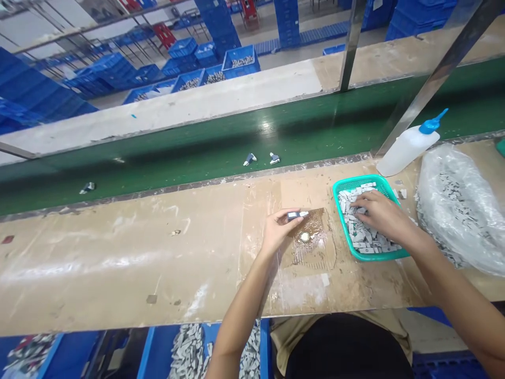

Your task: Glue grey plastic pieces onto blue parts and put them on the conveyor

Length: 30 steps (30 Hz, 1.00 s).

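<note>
My left hand (pixel 275 229) pinches a small dark blue and white plastic part (pixel 294 215) between thumb and fingers, its white end pointing right. Just below that part, a worn brown cardboard piece (pixel 315 255) carries a wet, shiny patch with a whitish blob (pixel 305 237). My right hand (pixel 376 213) reaches into a teal plastic basket (pixel 336 202) full of small light grey plastic pieces (pixel 365 245). Its fingers are bent down among these pieces, and whatever they grip is hidden.
A white squeeze bottle (pixel 406 150) with blue nozzle stands behind the basket. At right lies a clear plastic bag (pixel 461 205) of small pieces. Beyond the bench runs a green conveyor belt (pixel 177 152) carrying a few blue-white parts (pixel 250 159). Blue crates (pixel 145 350) sit below; metal posts (pixel 351 47) rise behind.
</note>
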Each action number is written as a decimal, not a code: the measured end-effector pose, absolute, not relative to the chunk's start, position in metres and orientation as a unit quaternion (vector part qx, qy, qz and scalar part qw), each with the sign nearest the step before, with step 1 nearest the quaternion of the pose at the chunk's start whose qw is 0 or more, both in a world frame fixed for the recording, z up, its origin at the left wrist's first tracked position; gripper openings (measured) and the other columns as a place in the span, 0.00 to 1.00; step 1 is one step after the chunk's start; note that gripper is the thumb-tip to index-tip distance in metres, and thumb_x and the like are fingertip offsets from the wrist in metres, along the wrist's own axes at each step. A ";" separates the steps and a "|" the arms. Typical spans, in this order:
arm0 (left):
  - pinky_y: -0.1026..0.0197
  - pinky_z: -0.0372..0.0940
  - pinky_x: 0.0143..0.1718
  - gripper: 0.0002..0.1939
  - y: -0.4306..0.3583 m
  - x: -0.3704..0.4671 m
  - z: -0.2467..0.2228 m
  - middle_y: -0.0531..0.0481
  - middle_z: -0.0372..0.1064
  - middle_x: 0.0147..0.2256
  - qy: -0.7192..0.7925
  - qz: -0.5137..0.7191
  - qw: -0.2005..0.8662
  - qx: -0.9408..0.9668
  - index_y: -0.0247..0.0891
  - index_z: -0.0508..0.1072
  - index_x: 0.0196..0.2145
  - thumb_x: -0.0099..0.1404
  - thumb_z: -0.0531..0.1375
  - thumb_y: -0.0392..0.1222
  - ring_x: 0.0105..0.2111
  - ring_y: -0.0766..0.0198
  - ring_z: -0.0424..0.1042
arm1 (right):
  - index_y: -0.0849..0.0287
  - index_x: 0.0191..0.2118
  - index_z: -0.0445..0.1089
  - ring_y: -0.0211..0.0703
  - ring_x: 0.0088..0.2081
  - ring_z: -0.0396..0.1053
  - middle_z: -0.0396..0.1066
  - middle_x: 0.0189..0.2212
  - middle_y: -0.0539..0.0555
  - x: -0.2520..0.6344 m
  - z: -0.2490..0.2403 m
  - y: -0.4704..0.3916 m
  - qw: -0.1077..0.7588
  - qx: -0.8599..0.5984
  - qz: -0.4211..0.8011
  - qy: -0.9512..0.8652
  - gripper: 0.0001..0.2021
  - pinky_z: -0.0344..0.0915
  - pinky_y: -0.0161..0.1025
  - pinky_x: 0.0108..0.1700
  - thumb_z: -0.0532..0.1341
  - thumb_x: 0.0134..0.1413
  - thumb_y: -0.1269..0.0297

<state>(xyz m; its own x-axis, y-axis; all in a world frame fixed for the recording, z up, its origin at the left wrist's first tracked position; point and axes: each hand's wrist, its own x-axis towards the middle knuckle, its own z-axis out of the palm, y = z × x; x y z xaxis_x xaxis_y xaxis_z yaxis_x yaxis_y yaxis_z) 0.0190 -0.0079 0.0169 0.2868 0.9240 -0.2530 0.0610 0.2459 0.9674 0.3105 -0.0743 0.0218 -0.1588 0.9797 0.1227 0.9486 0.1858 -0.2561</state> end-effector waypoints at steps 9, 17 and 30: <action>0.55 0.70 0.50 0.09 -0.013 0.014 0.005 0.43 0.75 0.42 0.415 0.359 0.628 0.552 0.39 0.80 0.37 0.59 0.67 0.44 0.45 0.57 0.76 | 0.56 0.30 0.69 0.52 0.40 0.68 0.71 0.33 0.58 0.301 0.022 -0.068 0.100 -0.620 0.047 -0.777 0.08 0.65 0.44 0.41 0.58 0.60 0.71; 0.54 0.66 0.52 0.10 -0.022 0.012 0.023 0.43 0.74 0.45 0.421 0.343 0.568 0.618 0.39 0.75 0.43 0.64 0.61 0.41 0.46 0.57 0.74 | 0.56 0.22 0.63 0.47 0.35 0.68 0.67 0.26 0.55 0.304 0.018 -0.053 0.105 -0.636 0.077 -0.761 0.14 0.67 0.44 0.39 0.64 0.57 0.71; 0.59 0.70 0.32 0.29 -0.019 0.016 0.033 0.47 0.75 0.27 0.448 0.340 0.659 0.499 0.38 0.73 0.28 0.42 0.72 0.65 0.29 0.57 0.75 | 0.57 0.36 0.74 0.47 0.44 0.71 0.74 0.38 0.55 0.290 0.038 -0.075 0.322 -0.705 0.139 -0.616 0.07 0.68 0.46 0.50 0.63 0.63 0.60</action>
<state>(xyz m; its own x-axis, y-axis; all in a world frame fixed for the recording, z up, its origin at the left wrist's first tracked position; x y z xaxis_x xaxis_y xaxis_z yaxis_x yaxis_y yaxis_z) 0.0163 -0.0185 0.0327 0.3676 0.8951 -0.2523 -0.0005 0.2714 0.9625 0.2898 -0.0746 0.0384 0.2032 0.9582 0.2015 0.7794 -0.0337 -0.6256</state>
